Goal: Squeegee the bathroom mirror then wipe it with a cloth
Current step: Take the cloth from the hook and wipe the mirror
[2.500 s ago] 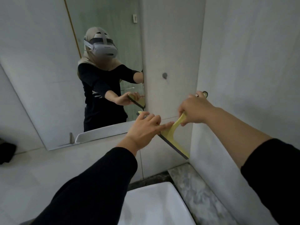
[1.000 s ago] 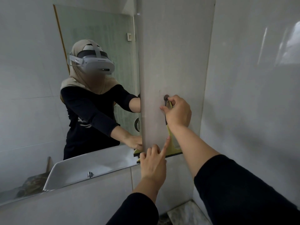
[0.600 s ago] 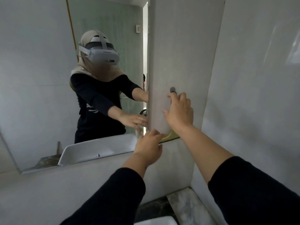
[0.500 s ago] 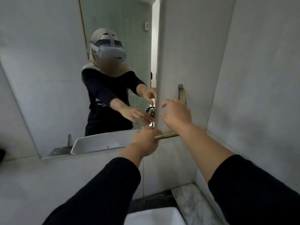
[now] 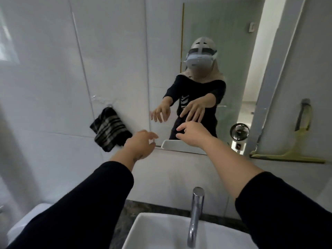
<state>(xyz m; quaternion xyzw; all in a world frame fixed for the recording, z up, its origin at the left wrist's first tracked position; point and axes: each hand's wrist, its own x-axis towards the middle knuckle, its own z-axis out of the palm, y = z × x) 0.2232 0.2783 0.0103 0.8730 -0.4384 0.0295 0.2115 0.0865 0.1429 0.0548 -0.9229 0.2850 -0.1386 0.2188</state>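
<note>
While the yellow-green rubber-bladed squeegee (image 5: 298, 141) hangs from a wall hook right of the rectangular frameless mirror (image 5: 206, 69), both hands reach out empty. Left hand (image 5: 141, 144) and right hand (image 5: 191, 134) spread loosely open before the mirror's lower edge; the dark striped cloth (image 5: 109, 130) hangs left of it.

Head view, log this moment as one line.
squeegee: hung on wall hook | cloth: hanging left of mirror | left hand: empty, nearest cloth | right hand: empty
</note>
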